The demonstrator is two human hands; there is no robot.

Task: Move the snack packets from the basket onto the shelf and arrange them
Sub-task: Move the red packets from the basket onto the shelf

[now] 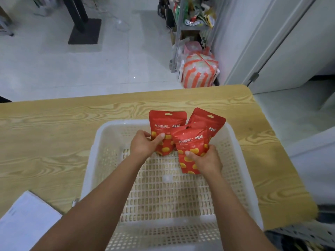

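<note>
Partly, the left hand (143, 144) and right hand (206, 161) cover the packets (167, 123).

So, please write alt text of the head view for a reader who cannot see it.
The left hand grips one red snack packet; the right hand grips a second packet with a third packet behind it, all above a white basket on a wooden table.

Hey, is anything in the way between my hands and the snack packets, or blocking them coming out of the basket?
Nothing visible. The left hand grips one red packet, the right hand grips the front packet with a third packet behind it. The basket is open-topped with nothing over it.
</note>
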